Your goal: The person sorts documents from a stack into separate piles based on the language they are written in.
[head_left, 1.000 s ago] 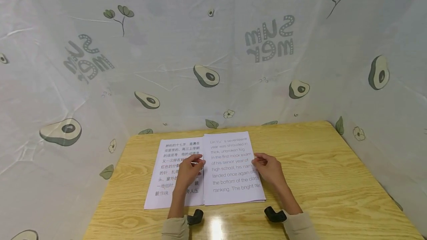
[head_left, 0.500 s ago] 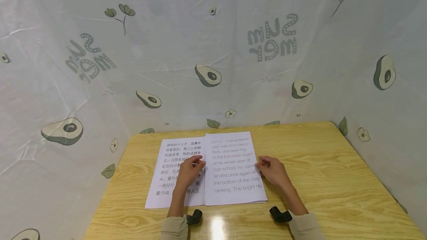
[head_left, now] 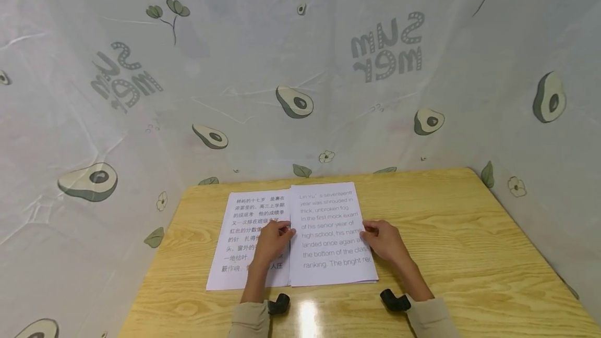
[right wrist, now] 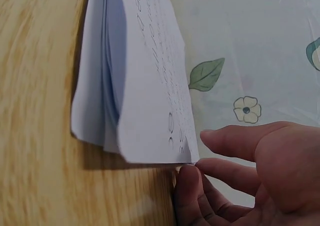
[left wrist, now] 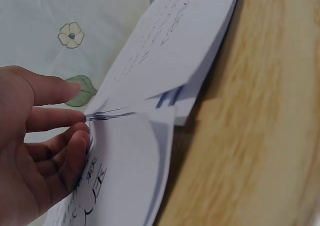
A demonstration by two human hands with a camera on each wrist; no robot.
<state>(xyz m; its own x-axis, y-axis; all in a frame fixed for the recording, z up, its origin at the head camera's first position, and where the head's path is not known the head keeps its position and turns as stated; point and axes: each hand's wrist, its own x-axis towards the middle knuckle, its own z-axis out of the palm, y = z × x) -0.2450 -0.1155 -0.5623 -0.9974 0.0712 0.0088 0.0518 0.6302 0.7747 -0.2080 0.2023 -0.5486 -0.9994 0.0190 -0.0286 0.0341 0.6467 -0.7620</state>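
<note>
An open paper booklet lies on the wooden table, its left page [head_left: 225,254] printed in Chinese and its right page [head_left: 328,239] in English. Over the left page, my left hand [head_left: 272,241] reaches to the middle fold. In the left wrist view its index fingertip [left wrist: 80,117] meets the fold, with the thumb raised apart and the other fingers bent. At the outer edge of the right page is my right hand [head_left: 385,239]. The right wrist view shows its index finger [right wrist: 220,171] at the page edge and its thumb [right wrist: 225,138] held off the paper.
Wood-grain table [head_left: 446,233] surface extends around the booklet. A pale curtain [head_left: 235,67] with avocado prints hangs behind and on both sides. Black curved mounts [head_left: 395,301] sit by both wrists, near the beige sleeves [head_left: 429,317].
The head view has shifted slightly. My left hand has moved a little right toward the fold. My right hand drew slightly off the right page's edge, then came back to it.
</note>
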